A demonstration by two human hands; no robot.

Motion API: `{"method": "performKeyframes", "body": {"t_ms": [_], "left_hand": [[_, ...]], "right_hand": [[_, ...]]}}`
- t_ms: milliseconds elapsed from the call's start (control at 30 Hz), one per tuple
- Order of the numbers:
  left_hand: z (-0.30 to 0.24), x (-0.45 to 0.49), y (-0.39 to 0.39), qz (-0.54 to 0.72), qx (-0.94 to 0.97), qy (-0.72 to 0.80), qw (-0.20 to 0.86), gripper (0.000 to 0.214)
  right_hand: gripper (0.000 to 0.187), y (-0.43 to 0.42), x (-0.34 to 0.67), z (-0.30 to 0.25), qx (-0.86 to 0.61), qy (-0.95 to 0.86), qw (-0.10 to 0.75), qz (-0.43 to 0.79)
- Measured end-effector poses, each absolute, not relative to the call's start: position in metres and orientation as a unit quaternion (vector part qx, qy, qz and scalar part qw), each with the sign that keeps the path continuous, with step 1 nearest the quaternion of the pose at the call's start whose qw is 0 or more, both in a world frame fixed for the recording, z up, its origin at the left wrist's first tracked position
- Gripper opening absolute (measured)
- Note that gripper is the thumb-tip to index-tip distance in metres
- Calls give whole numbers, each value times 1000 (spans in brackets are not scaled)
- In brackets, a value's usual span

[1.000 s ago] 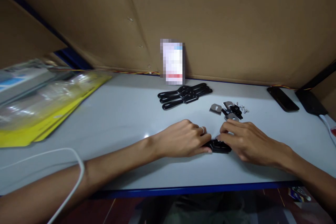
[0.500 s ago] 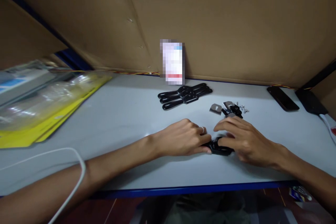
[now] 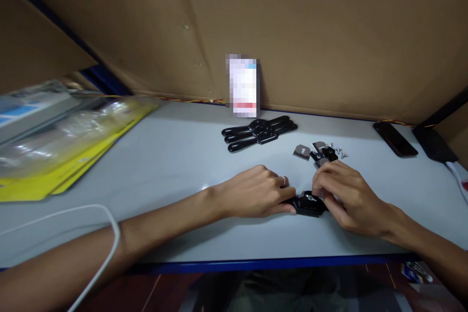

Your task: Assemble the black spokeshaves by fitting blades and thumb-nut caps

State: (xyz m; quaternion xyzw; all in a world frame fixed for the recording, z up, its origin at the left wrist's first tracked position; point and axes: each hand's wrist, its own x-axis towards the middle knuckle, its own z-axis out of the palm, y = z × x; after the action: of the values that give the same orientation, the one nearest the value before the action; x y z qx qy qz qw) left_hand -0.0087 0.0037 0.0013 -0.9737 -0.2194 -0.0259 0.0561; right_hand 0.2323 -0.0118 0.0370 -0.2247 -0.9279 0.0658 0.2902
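A black spokeshave [image 3: 307, 204] lies near the table's front edge, with a small silvery screw showing on its body. My left hand [image 3: 261, 192], a ring on one finger, is closed around its left handle. Over the right end of the body, my right hand [image 3: 347, 197] has its fingers drawn together in a pinch. Whatever is between those fingertips is hidden, and the right handle is covered too. Just behind are a loose slotted blade [image 3: 302, 151], a small pile of black metal parts [image 3: 328, 153] and several silver screws [image 3: 340, 151].
Several black spokeshaves [image 3: 259, 132] lie stacked at the back, before a blurred upright screen [image 3: 244, 87]. A dark phone [image 3: 395, 139] rests at right. Clear plastic packs with yellow card [image 3: 87, 161] are at left. A white cable [image 3: 113, 234] crosses my left forearm.
My right hand has shifted slightly right and its fingers have come together, uncovering the spokeshave's body and screw. My left hand keeps its hold. The view has moved a little.
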Motion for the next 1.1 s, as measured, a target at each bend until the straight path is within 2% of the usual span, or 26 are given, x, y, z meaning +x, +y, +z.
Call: {"method": "performKeyframes", "body": {"t_ms": [67, 167, 233, 333, 400, 633, 767, 967, 1100], "left_hand": [[1, -9, 4, -31, -974, -218, 55, 47], [1, -9, 4, -49, -974, -215, 49, 49], [2, -8, 4, -57, -974, -213, 47, 49], [3, -8, 4, -53, -975, -211, 51, 49], [4, -8, 4, -48, -975, -213, 52, 49], [6, -8, 3, -30, -974, -219, 50, 50], [5, -8, 4, -28, -974, -220, 47, 49], [6, -8, 3, -39, -975, -217, 38, 48], [6, -7, 3, -32, -974, -222, 38, 49]], "right_hand": [[23, -13, 231, 37, -220, -934, 274, 69], [26, -14, 232, 42, -184, -929, 237, 216], [25, -13, 232, 46, -189, -909, 253, 270], [26, -10, 234, 48, -238, -894, 323, 201], [26, -8, 235, 46, -247, -898, 334, 148], [25, -7, 236, 33, -253, -930, 243, 107], [26, -10, 236, 26, -256, -934, 236, 80], [25, -13, 236, 28, -208, -951, 193, 121], [25, -12, 238, 29, -208, -958, 181, 76]]}}
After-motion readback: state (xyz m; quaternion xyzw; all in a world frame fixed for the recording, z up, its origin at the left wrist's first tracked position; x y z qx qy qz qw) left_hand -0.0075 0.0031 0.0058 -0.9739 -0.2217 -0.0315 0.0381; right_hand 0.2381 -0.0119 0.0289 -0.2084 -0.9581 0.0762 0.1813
